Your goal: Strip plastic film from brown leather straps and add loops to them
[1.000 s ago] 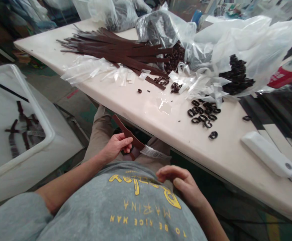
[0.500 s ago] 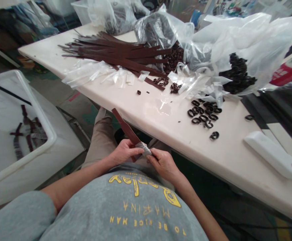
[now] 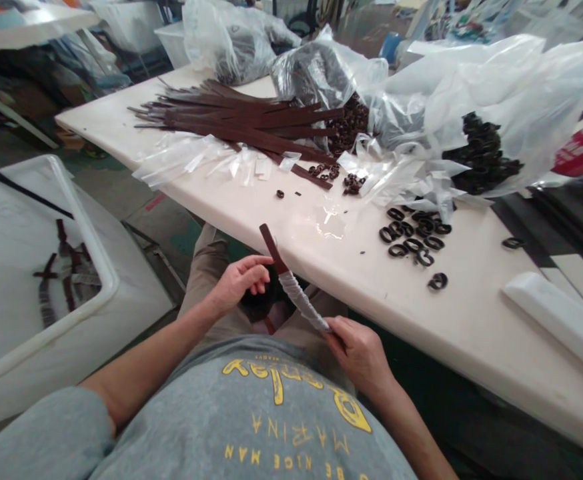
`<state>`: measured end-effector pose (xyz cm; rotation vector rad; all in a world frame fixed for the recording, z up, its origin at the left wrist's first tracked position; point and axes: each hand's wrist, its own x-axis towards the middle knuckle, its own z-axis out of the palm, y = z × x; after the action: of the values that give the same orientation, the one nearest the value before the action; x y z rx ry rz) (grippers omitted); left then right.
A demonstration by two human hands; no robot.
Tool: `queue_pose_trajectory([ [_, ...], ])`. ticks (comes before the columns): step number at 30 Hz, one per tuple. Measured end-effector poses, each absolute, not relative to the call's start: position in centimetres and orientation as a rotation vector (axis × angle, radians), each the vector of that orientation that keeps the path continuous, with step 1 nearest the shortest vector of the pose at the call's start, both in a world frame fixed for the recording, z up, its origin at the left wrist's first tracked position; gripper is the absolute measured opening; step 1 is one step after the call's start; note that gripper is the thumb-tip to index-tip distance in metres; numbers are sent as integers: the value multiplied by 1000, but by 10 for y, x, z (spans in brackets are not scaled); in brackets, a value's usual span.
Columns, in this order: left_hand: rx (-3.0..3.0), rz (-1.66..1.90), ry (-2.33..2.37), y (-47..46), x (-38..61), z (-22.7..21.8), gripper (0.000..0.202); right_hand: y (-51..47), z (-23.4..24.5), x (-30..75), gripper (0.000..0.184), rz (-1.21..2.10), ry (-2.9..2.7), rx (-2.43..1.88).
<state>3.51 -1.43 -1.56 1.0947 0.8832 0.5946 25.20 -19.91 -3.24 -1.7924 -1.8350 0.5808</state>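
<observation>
A dark brown strap (image 3: 275,250), its lower part covered by a crinkled clear plastic sleeve (image 3: 299,298), slants above my lap. My right hand (image 3: 357,343) is closed on the sleeved lower end, thumb and fingers pinching it. Beside the strap's bare upper part is my left hand (image 3: 241,283), open, its index finger stretched out and the other fingers loosely curled. That fingertip is at the strap's edge; whether it touches, I cannot tell.
On the white table (image 3: 316,233) lie brown straps (image 3: 241,113), flat plastic sleeves (image 3: 196,157), black loops (image 3: 411,233) and a white-handled tool (image 3: 556,320). Plastic bags (image 3: 491,93) stand behind. At the left, a white bin (image 3: 106,267) holds several sleeved straps.
My left hand has let go of the strap and moved up and left. My right hand has drawn right and down with it, and more of the plastic sleeve shows, stretched along the strap.
</observation>
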Motion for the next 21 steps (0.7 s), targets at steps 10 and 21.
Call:
queue_pose_trajectory([
  [10, 1166, 533, 975, -5, 25, 5, 43, -229, -55, 267, 31, 97, -1858, -2012],
  [21, 1302, 353, 851, -40, 38, 9, 12, -183, -36, 233, 43, 639, -1516, -1615],
])
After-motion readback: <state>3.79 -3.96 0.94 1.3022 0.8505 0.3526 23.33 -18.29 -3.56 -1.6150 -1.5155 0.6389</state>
